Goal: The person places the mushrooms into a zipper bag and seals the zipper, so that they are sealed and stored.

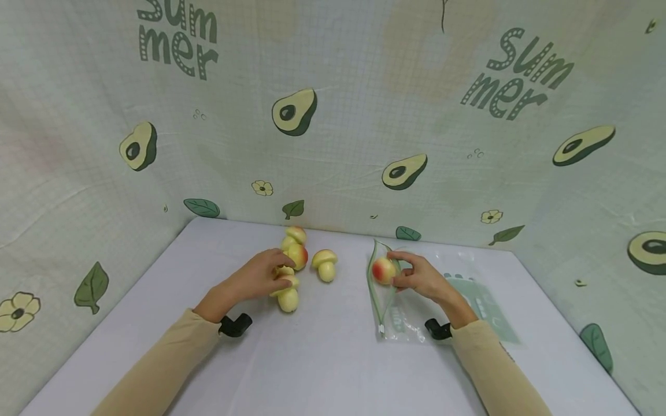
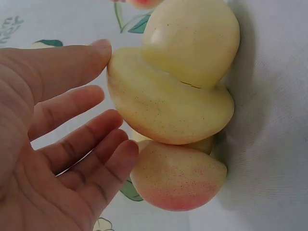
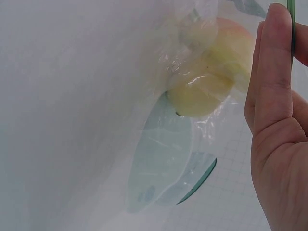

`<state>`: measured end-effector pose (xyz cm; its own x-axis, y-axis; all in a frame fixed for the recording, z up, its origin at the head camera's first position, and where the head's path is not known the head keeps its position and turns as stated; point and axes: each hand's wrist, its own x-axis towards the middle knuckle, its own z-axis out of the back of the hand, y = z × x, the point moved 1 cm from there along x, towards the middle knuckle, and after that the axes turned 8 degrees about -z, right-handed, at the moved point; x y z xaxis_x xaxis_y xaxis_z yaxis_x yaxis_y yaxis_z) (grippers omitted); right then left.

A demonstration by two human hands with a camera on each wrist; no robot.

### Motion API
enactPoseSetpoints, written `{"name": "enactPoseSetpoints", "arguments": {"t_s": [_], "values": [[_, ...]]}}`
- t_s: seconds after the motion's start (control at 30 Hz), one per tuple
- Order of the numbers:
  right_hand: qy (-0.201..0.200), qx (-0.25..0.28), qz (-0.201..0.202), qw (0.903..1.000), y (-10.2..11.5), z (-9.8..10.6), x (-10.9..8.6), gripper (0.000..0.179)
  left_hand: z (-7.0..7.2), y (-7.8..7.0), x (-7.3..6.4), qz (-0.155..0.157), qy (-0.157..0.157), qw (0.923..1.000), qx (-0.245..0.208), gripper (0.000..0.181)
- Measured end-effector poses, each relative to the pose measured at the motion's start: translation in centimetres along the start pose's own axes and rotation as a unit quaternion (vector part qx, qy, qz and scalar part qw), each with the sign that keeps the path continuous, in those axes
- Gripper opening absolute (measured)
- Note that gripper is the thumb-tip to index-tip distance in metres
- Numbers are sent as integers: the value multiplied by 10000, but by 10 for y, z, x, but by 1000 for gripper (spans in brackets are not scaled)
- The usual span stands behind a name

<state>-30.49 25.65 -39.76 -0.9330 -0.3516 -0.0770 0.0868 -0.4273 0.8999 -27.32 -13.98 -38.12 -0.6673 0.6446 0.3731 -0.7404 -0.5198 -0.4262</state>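
My left hand (image 1: 262, 274) reaches over a group of pale yellow toy mushrooms on the left of the table. In the left wrist view its thumb tip and fingertips are right at the edge of one mushroom's cap (image 2: 168, 106), fingers loosely extended. Below that cap shows another mushroom with a pink blush (image 2: 180, 178). My right hand (image 1: 418, 277) pinches the green-edged mouth of a clear plastic zip bag (image 1: 413, 332). At the bag's mouth is a yellow-and-red mushroom (image 1: 383, 270), which in the right wrist view shows blurred through the plastic (image 3: 202, 91).
A single mushroom (image 1: 325, 266) stands between the hands, and another mushroom (image 1: 296, 234) lies at the back of the group. The white table (image 1: 312, 370) meets a printed cloth backdrop (image 1: 348, 144) behind and at both sides.
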Motion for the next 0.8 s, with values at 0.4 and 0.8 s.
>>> {"name": "enactPoseSetpoints", "arguments": {"t_s": [0.4, 0.8], "values": [[38, -67, -7, 10000, -2, 0, 1, 66, -2, -3, 1, 5, 372, 9992, -165, 31], [62, -59, 17, 10000, -2, 1, 1, 65, -8, -2, 1, -284, 279, 9992, -95, 27]]}}
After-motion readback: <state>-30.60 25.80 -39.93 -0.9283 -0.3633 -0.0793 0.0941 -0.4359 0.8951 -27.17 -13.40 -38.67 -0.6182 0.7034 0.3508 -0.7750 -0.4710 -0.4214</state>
